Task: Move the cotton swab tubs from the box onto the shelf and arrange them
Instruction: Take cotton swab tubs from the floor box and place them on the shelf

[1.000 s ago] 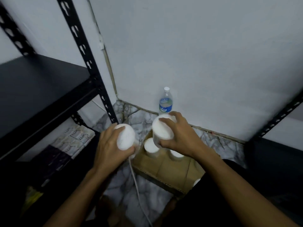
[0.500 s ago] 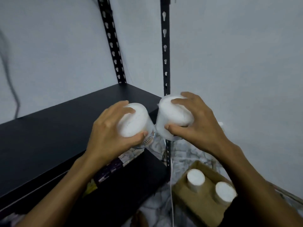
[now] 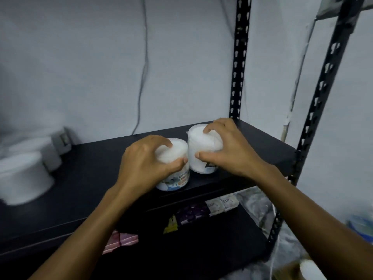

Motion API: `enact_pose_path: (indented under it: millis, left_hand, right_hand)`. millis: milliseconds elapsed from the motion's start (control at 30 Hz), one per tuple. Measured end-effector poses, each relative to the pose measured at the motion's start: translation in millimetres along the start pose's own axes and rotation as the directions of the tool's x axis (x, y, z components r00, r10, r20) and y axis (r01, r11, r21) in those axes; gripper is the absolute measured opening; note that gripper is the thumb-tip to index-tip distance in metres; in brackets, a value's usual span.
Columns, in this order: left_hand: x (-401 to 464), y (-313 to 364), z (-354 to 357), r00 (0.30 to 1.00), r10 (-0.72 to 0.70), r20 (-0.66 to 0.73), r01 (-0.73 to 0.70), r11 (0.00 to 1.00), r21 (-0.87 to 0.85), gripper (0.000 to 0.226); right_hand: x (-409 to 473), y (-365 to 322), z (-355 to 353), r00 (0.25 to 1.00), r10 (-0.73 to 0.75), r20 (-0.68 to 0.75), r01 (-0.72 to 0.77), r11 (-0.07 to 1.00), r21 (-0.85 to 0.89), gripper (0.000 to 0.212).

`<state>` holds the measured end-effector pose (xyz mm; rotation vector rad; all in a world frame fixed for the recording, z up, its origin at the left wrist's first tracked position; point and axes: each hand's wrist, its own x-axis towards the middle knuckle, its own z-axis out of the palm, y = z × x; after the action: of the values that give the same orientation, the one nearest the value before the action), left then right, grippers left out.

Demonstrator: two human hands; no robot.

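Observation:
My left hand [image 3: 144, 162] grips the white lid of a cotton swab tub [image 3: 177, 181] with a printed label, which stands near the front edge of the black shelf [image 3: 90, 178]. Right beside it my right hand [image 3: 226, 150] holds a second white tub [image 3: 196, 160], set a little further back on the same shelf. The two tubs almost touch. More white tubs [image 3: 22, 178] stand blurred at the shelf's far left. Another tub [image 3: 310, 269] shows at the bottom right, in the cardboard box [image 3: 286, 272] on the floor.
Black perforated uprights [image 3: 239, 63] frame the shelf at the right. On the lower shelf lie soap packs [image 3: 220, 206] and pink packets [image 3: 123, 239]. A cable [image 3: 142, 77] hangs down the grey wall behind.
Both hands have carried their tubs up from the box to the black shelf; the tubs now rest on its surface. The view has turned left toward the shelf.

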<state>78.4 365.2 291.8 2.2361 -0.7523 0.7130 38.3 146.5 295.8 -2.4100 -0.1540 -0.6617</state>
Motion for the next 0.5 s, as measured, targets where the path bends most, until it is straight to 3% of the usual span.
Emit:
enact_pose_path:
  millis: [167, 300, 367, 500]
  left_hand:
    - [-4.9, -49.9, -31.1, 0.995, -0.103, 0.011, 0.101, 0.985, 0.141, 0.056]
    - [-7.5, -89.2, -62.5, 0.998, -0.001, -0.062, 0.027, 0.902, 0.432, 0.049]
    - [-9.0, -105.9, -74.6, 0.992, -0.017, -0.126, 0.079, 0.861, 0.502, 0.038]
    - [2.0, -134.2, -86.9, 0.993, -0.056, -0.104, 0.109, 0.777, 0.62, 0.029]
  right_hand:
    - [29.2, -29.3, 54.6, 0.995, -0.085, 0.051, 0.085, 0.996, -0.001, 0.046]
    - [55.3, -60.9, 97.7, 0.98, -0.192, 0.051, 0.198, 0.965, -0.171, 0.055]
    - [65.7, -78.6, 119.3, 0.978, -0.188, 0.089, 0.199, 0.97, -0.139, 0.054]
    - [83.2, -107.0, 156.8, 0.964, -0.212, 0.161, 0.223, 0.973, -0.053, 0.05]
